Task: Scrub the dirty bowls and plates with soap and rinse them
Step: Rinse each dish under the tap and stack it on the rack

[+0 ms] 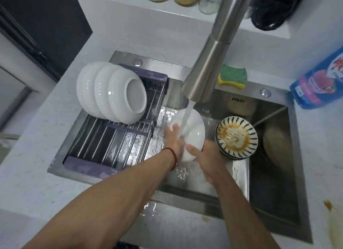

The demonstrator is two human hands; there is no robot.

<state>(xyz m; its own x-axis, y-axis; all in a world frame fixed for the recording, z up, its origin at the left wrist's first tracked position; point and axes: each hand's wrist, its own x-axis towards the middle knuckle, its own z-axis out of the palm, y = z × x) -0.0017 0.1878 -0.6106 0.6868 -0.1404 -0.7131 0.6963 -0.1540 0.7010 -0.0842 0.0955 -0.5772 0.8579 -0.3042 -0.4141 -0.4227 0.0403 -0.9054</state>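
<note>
While three white bowls dry, both hands hold one bowl.

Left of your hands, three bowls lean on the rack. Right of them, stacked dishes sit in the sink. Behind lies a sponge.

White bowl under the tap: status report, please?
Both hands, left and right, grip white bowl under running water. Dirty striped bowls wait beside. Nothing blocking.

Both hands hold a white bowl under the running faucet.
</note>
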